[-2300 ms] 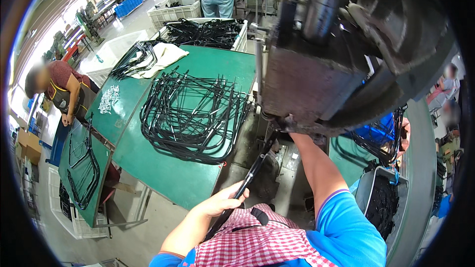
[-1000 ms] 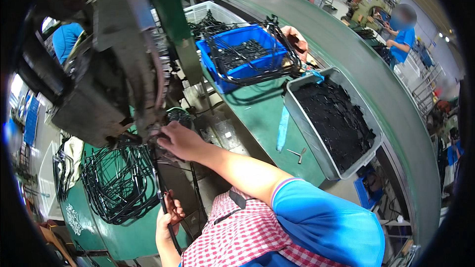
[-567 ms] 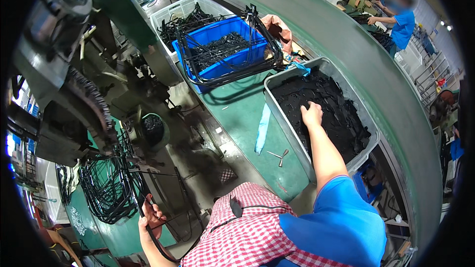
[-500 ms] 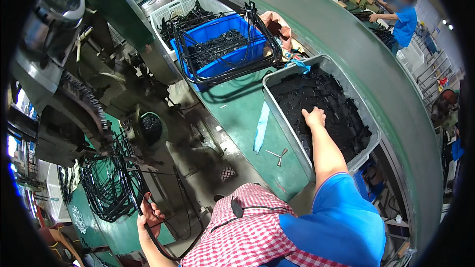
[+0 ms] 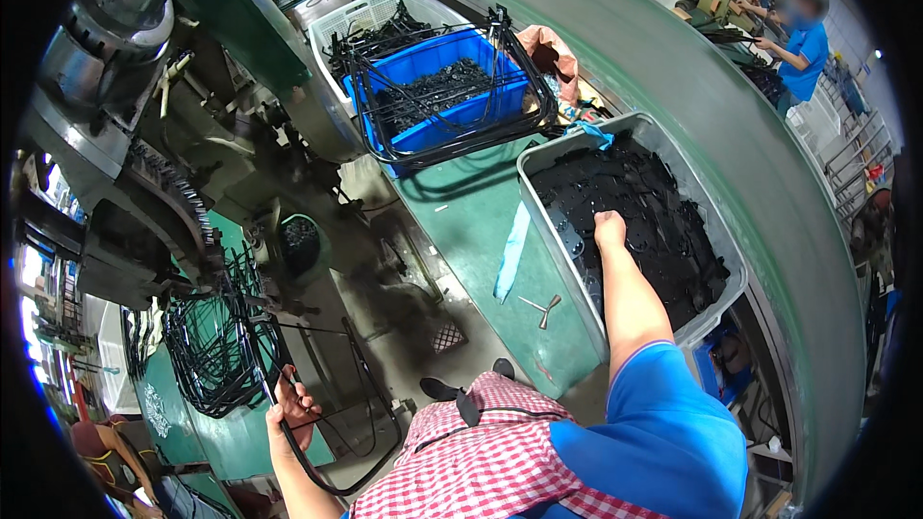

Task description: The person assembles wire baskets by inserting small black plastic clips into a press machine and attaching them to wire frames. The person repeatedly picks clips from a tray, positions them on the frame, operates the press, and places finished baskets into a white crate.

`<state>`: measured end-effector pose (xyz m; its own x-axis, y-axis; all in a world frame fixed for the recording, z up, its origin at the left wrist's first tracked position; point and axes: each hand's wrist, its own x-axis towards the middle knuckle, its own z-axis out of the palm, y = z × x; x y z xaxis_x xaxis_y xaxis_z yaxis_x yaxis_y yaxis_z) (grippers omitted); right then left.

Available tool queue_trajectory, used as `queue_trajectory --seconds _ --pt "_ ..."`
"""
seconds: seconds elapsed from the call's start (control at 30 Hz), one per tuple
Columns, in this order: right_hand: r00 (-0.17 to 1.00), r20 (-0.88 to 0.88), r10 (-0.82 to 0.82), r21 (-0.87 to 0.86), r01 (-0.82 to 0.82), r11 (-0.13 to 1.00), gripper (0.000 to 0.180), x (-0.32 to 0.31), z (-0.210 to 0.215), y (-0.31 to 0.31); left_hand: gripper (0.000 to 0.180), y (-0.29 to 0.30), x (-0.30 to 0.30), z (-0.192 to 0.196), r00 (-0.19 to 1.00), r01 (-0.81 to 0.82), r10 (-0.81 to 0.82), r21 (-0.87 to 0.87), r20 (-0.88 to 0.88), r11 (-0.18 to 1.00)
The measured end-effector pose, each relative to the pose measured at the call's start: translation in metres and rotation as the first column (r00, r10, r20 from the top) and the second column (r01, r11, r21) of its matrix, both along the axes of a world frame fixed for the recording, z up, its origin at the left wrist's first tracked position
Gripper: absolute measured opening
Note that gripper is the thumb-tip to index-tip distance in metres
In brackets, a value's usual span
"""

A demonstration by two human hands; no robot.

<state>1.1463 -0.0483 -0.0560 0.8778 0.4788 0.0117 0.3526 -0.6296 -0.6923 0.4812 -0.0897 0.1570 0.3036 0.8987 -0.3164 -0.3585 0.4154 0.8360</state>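
Observation:
My left hand (image 5: 294,407) is closed around a thin black wire frame (image 5: 306,464), whose bent loop hangs near my apron. Beyond that hand, a tangled heap of similar black frames (image 5: 204,356) lies on a green surface. My right hand (image 5: 610,231) reaches into a grey plastic bin (image 5: 738,274), with its fingers curled in at the loose black strips and flat pieces (image 5: 654,207). Whatever its fingertips hold is hidden. A small clear rounded shape (image 5: 567,233) shows on the pieces, left of this hand.
A blue crate (image 5: 519,94) of small black parts has black frames laid across it, before a white basket (image 5: 322,34). On the green table (image 5: 461,231) lie a three-armed metal tool (image 5: 544,310) and a light blue strip (image 5: 512,252). Machinery (image 5: 115,173) stands at left; a co-worker (image 5: 803,48) is far right.
My right hand's fingers, spread over the black pieces before, have drawn together and curled down. My left hand still grips the frame. The whole view has shifted slightly.

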Motion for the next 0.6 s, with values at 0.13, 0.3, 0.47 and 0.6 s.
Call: queue_trajectory --seconds 0.13,0.3,0.47,0.6 --pt "0.996 -0.062 -0.068 0.350 0.085 0.933 0.019 -0.024 0.051 -0.003 0.083 -0.005 -0.003 0.003 0.999 -0.033 0.032 -0.027 -0.037 0.999" --pt "0.938 -0.323 0.125 0.603 0.102 0.791 0.015 -0.056 0.125 -0.001 0.088 -0.002 -0.008 0.000 0.999 -0.038 0.039 -0.057 0.032 0.998" --pt "0.714 -0.437 0.547 0.668 -0.150 0.729 0.021 -0.166 0.198 0.029 0.090 -0.004 -0.023 -0.007 0.996 -0.047 0.052 -0.064 0.078 0.997" --pt "0.472 -0.429 0.770 0.675 -0.399 0.620 0.026 -0.270 0.232 0.057 0.093 0.002 -0.032 -0.006 0.994 0.020 -0.014 -0.056 0.106 0.998"
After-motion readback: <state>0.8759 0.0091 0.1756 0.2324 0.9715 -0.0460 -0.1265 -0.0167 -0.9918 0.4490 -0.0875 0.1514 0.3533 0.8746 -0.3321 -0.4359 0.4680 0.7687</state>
